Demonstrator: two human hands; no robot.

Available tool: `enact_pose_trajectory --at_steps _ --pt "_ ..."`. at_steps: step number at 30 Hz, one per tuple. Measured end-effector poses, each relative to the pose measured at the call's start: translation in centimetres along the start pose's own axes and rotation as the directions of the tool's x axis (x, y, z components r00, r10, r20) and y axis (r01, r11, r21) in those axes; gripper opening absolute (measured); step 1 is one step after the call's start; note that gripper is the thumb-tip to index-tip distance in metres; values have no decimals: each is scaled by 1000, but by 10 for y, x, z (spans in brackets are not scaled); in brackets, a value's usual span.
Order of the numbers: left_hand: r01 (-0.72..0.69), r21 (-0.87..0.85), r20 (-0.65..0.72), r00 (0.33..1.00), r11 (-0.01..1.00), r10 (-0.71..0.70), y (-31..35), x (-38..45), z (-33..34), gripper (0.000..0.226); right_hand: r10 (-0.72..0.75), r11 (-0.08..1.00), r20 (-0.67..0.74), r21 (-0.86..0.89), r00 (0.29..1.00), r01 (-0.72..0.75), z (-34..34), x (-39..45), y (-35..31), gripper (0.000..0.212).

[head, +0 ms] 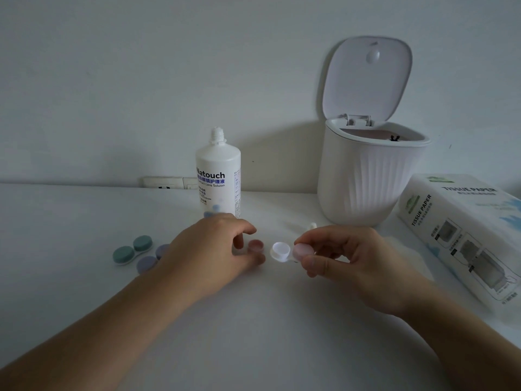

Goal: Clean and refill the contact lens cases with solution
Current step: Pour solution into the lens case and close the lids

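Observation:
A white contact lens case [280,251] lies at the middle of the table, one well uncovered. My right hand [346,258] pinches its other side, which carries a pale pink cap [303,250]. My left hand [214,249] rests on the table with thumb and fingers around a loose pink cap [256,245]. The white solution bottle [218,179] stands uncapped behind my left hand. To the left lie a green-capped case [132,249] and a purple-capped case [150,260], the purple one partly hidden by my wrist.
A white ribbed bin [366,176] with its lid raised stands at the back right. A tissue paper pack [465,235] lies along the right edge. A small white bottle cap [311,226] sits behind my right hand. A bluish item [211,211] shows at the bottle's base.

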State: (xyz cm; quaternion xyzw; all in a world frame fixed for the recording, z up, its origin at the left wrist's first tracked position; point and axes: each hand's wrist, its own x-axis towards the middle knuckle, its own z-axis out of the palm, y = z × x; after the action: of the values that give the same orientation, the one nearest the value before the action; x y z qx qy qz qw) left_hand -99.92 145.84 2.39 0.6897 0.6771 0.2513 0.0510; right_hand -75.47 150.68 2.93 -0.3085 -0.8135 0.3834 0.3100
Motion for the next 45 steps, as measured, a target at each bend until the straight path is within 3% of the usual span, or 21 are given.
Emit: enact_pose_trajectory --at_steps 5,15,21,24,30,33,45 --pt "14 57 8 1000 998 -15 1 5 7 45 6 1000 5 18 1000 -6 1 0 1 21" --pt "-48 28 24 999 998 47 3 7 6 18 14 1000 2 16 1000 -14 3 -1 -2 28" --pt "-122 -347 -224 974 930 44 5 2 -1 8 8 1000 2 16 1000 -9 1 -1 -2 22" --pt "-160 -516 -229 972 842 44 8 0 -4 15 10 1000 3 3 1000 -10 1 -1 -3 18" --pt "-194 -672 -178 979 714 98 17 -5 -5 10 -3 1000 4 3 1000 3 1 -2 -4 21" --pt "-204 -658 -148 979 725 141 17 -7 -6 17 -7 1000 -1 8 1000 7 1 -1 -3 27" --pt "-241 -549 -101 970 800 223 17 -9 -5 25 -23 998 -2 -50 1000 23 -1 -2 -2 12"
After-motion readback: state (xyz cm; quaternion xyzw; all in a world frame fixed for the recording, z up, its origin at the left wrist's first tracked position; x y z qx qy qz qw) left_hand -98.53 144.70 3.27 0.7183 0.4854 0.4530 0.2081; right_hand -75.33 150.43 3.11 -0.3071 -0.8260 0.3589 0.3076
